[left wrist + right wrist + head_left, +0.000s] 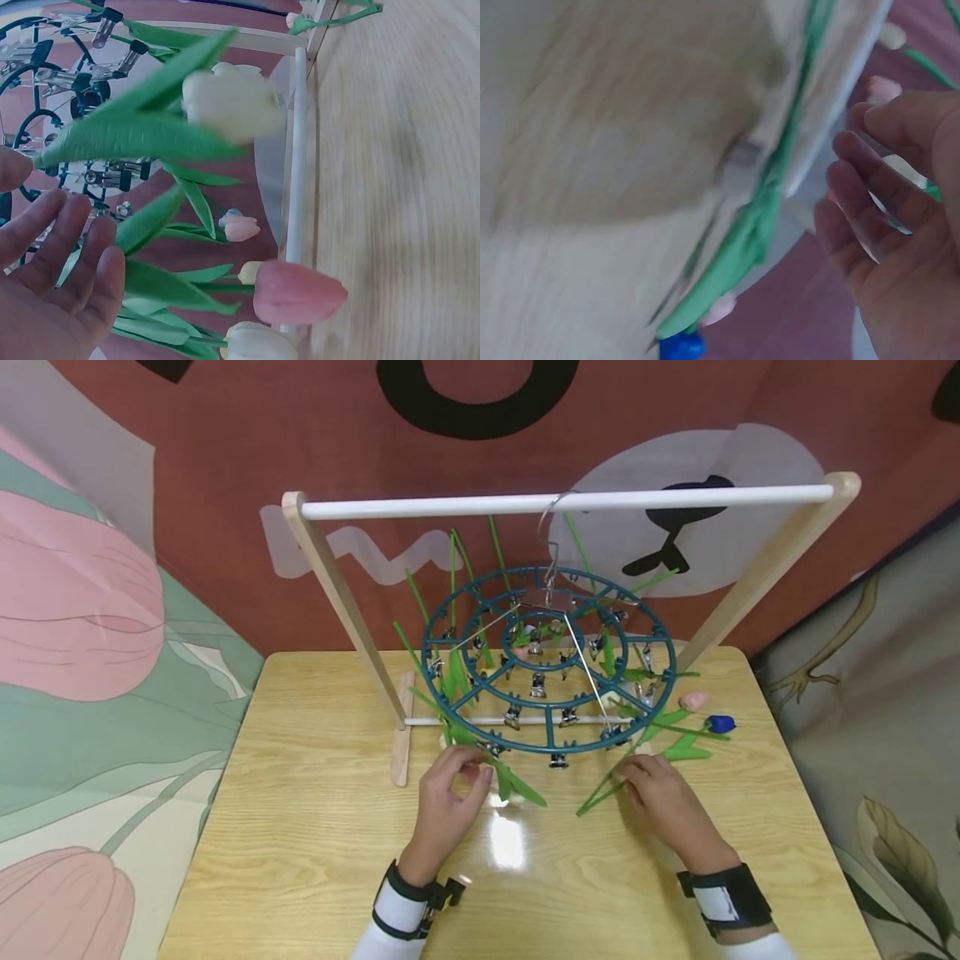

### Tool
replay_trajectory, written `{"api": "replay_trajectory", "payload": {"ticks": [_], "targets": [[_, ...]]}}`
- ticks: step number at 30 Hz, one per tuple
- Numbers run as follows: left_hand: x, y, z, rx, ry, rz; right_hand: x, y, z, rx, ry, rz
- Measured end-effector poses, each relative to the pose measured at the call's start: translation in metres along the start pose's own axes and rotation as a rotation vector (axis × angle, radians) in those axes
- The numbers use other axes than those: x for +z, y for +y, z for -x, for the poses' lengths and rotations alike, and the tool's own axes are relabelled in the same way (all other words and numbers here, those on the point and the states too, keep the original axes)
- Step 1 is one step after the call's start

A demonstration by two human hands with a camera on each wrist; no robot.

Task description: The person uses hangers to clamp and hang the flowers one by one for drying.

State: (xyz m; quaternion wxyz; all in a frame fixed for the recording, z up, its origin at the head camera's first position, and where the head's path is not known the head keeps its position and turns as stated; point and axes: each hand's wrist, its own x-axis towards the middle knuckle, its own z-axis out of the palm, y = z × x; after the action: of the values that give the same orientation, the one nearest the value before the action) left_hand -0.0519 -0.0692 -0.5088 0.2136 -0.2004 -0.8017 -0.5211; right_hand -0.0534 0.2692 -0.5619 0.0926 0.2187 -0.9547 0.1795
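Note:
A round teal clip hanger (551, 747) with several metal clips hangs by its hook from a white bar. Artificial tulips with green stems are clipped around it. My left hand (450, 802) is at its front left edge, beside the leaves (521, 785) of a white tulip (232, 101) that hangs head down. In the left wrist view the fingers (86, 259) are spread loosely, with the thumb close to a leaf tip. My right hand (667, 797) is beside loose tulip stems (603, 795) on the table; its fingers (877, 180) are relaxed and grip nothing.
The wooden stand carries a white top bar (435, 508) and a lower rod (423, 722). A pink tulip (693, 700) and a blue one (720, 724) lie at the right of the table (300, 860). Printed cloth (337, 443) hangs behind.

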Motion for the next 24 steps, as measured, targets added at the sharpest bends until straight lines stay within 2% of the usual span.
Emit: {"api": "replay_trajectory", "payload": {"ticks": [3, 5, 8, 10, 14, 18, 24], "targets": [[-0.004, 0.0, 0.004, -0.03, -0.051, 0.049, 0.005, 0.012, 0.003, 0.002, 0.0, 0.032], [-0.006, 0.001, 0.009, -0.084, -0.123, 0.093, 0.008, 0.018, 0.003, 0.002, -0.01, 0.046], [-0.007, 0.003, 0.015, -0.204, -0.285, 0.125, 0.012, 0.024, 0.003, -0.001, -0.034, 0.071], [-0.007, 0.004, 0.018, -0.274, -0.406, 0.101, 0.014, 0.026, 0.003, 0.003, -0.056, 0.091], [-0.003, 0.004, 0.022, -0.329, -0.598, 0.009, 0.018, 0.029, 0.004, 0.012, -0.075, 0.113], [0.006, 0.0, 0.026, -0.294, -0.696, -0.101, 0.021, 0.033, 0.004, 0.0, -0.059, 0.116], [0.024, 0.001, 0.03, -0.144, -0.741, -0.272, 0.022, 0.036, 0.005, -0.071, -0.028, 0.11]]}}
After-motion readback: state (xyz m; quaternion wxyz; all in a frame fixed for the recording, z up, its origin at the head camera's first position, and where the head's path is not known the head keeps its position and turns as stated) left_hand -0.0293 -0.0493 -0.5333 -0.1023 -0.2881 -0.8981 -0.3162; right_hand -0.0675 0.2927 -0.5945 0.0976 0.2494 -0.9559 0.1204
